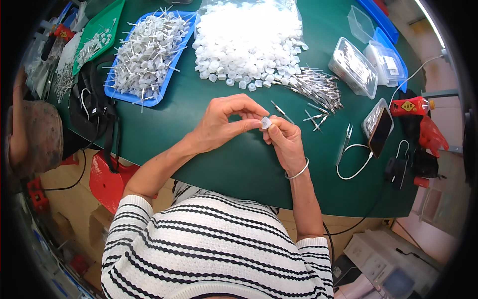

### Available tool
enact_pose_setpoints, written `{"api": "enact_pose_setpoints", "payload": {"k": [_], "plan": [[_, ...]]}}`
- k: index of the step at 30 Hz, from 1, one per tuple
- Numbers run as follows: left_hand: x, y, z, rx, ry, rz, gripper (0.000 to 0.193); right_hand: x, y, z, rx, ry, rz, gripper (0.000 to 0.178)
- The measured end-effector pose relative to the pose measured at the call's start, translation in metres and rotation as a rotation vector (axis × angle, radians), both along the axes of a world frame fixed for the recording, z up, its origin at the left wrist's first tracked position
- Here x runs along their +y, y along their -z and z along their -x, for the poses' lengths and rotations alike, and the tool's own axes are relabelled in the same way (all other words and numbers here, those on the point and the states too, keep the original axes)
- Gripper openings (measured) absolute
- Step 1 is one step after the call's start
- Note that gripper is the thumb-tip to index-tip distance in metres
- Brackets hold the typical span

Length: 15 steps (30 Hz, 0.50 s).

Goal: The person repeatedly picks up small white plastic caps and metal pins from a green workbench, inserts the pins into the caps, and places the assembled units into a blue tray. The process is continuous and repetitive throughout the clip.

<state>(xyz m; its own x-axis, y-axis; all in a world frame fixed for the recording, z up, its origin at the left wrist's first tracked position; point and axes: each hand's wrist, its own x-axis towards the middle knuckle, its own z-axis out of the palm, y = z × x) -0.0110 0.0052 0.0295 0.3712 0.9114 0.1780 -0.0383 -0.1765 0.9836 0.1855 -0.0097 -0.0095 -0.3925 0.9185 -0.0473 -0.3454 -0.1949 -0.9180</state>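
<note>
Between my two hands, over the near middle of the green table [219, 172], is a small translucent white plastic cap [266, 122]. My right hand [286, 144] pinches it from the right with thumb and fingers. From the other side my left hand [221, 122] closes thumb and forefinger at its edge. Just beyond them lies a loose thin metal pin [282, 111]. A heap of similar white caps [244, 50] spills from a clear bag, beside a bunch of metal pins [316, 87]. The blue tray [110, 82] at the left holds many caps with pins through them.
At right lie tweezers [346, 137], a phone [382, 132] on a white cable [351, 178], and a clear box [353, 67] of pins. Far left are a green tray [118, 17], a black bag [89, 99] and another person's arm [19, 119]. A red stool [107, 177] stands below.
</note>
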Motion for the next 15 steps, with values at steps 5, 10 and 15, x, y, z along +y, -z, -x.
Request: {"api": "enact_pose_setpoints", "payload": {"k": [5, 10, 15], "plan": [[0.005, -0.009, 0.002, 0.136, 0.027, -0.21, 0.016, -0.001, 0.001, -0.002, 0.032, -0.059, 0.038, 0.023], [0.013, -0.016, 0.006, 0.228, 0.101, -0.311, 0.008, 0.001, 0.0, -0.004, 0.06, -0.179, 0.057, 0.025], [0.027, -0.027, 0.007, 0.295, 0.311, -0.221, 0.011, 0.0, 0.002, -0.009, 0.087, -0.255, 0.14, 0.026]]}}
